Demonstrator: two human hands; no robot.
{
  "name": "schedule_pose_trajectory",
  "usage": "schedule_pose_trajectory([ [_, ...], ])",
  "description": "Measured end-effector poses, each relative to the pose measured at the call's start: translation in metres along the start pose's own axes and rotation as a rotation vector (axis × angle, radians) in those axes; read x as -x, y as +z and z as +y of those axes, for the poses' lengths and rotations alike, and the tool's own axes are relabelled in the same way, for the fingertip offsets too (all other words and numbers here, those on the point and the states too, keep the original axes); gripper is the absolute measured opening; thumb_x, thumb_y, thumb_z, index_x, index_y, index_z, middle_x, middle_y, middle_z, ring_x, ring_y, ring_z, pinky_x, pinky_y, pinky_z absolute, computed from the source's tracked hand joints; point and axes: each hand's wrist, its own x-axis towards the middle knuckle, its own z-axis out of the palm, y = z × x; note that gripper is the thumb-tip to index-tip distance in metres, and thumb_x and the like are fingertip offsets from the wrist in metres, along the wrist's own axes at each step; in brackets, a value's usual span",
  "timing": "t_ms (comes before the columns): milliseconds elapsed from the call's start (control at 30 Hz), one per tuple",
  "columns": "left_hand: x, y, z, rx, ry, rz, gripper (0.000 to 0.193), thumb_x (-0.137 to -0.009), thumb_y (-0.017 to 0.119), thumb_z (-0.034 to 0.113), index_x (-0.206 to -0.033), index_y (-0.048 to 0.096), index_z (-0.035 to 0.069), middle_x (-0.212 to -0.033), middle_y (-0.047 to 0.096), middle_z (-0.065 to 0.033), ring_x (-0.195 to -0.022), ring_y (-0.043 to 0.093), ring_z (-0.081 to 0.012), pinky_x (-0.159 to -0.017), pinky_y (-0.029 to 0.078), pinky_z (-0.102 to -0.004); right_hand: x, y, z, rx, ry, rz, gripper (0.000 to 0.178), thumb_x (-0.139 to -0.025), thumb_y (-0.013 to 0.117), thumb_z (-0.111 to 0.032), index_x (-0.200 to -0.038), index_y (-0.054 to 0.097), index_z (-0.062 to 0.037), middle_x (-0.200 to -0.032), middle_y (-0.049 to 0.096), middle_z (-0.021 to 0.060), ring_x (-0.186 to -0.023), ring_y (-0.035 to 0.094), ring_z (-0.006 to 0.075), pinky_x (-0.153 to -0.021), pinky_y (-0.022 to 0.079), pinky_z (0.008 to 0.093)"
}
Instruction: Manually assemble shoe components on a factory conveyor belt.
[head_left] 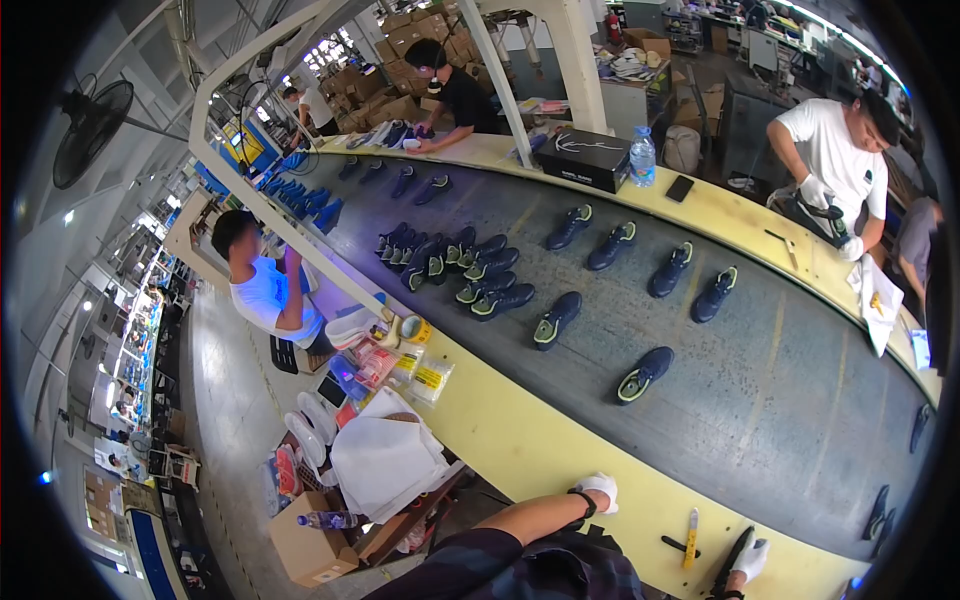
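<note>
My left hand [599, 491], in a white glove with a black band at the wrist, rests at the near edge of the yellow ledge [520, 437]. Its fingers look curled in, and nothing shows in them. At the lower right, my gloved right hand [752, 558] is closed on a dark shoe [733, 562], partly covered by the hand and tilted over the ledge. Between my hands lie a yellow utility knife [691, 540] and a small black tool [678, 546], nearest to the right hand.
Beyond the ledge runs a grey conveyor belt [760, 380] with dark blue shoes [645, 375], several clustered farther left. White sheets [388, 455] and a cardboard box [312, 540] are at my left. Across the belt, a person [835, 160] handles a shoe near a black box [584, 158] and bottle [642, 157].
</note>
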Motion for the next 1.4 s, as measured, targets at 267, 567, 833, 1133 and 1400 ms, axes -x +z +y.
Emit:
schedule_pose_trajectory([
  [267, 0.002, 0.000, 0.001, -0.019, 0.024, 0.005, 0.063, -0.085, 0.075, 0.040, -0.138, 0.065, 0.005, -0.141, 0.064, -0.0235, -0.119, 0.069, -0.0431, -0.091, 0.060, -0.0582, 0.002, -0.001, -0.003, 0.013, 0.027, 0.004, 0.043, -0.101, 0.067, -0.046, -0.105, 0.060, -0.0033, -0.095, 0.072, 0.0219, -0.089, 0.068, 0.0451, -0.082, 0.052, 0.0503],
  [567, -0.003, 0.004, 0.000, -0.014, 0.012, 0.004, 0.063, -0.085, 0.074, 0.038, -0.137, 0.065, 0.004, -0.140, 0.064, -0.0248, -0.116, 0.070, -0.0446, -0.086, 0.060, -0.0591, 0.001, 0.000, -0.005, -0.004, 0.016, 0.003, 0.044, -0.101, 0.067, -0.046, -0.104, 0.058, -0.0036, -0.092, 0.071, 0.0209, -0.085, 0.066, 0.0445, -0.080, 0.052, 0.0501],
  [833, -0.006, 0.007, 0.001, 0.008, 0.012, 0.017, 0.061, -0.085, 0.075, 0.036, -0.136, 0.065, 0.004, -0.140, 0.064, -0.0252, -0.117, 0.070, -0.0453, -0.087, 0.060, -0.0587, 0.001, -0.004, -0.004, 0.002, 0.030, -0.002, 0.047, -0.100, 0.067, -0.049, -0.102, 0.058, -0.0033, -0.090, 0.071, 0.0209, -0.085, 0.067, 0.0449, -0.080, 0.052, 0.0507],
  [1133, -0.004, 0.008, 0.002, -0.015, 0.017, 0.051, 0.059, -0.085, 0.075, 0.037, -0.135, 0.066, 0.006, -0.138, 0.065, -0.0237, -0.117, 0.070, -0.0429, -0.087, 0.060, -0.0587, 0.002, -0.008, -0.009, -0.011, 0.026, -0.001, 0.047, -0.100, 0.066, -0.051, -0.104, 0.058, -0.0045, -0.091, 0.071, 0.0199, -0.086, 0.067, 0.0443, -0.082, 0.052, 0.0508],
  [1400, 0.003, 0.003, 0.003, -0.017, 0.018, 0.052, 0.059, -0.086, 0.074, 0.038, -0.135, 0.067, 0.006, -0.139, 0.065, -0.0241, -0.118, 0.070, -0.0424, -0.088, 0.060, -0.0586, 0.000, -0.007, -0.008, -0.010, 0.039, -0.008, 0.043, -0.100, 0.067, -0.047, -0.103, 0.059, -0.0044, -0.092, 0.072, 0.0196, -0.086, 0.068, 0.0435, -0.082, 0.053, 0.0502],
])
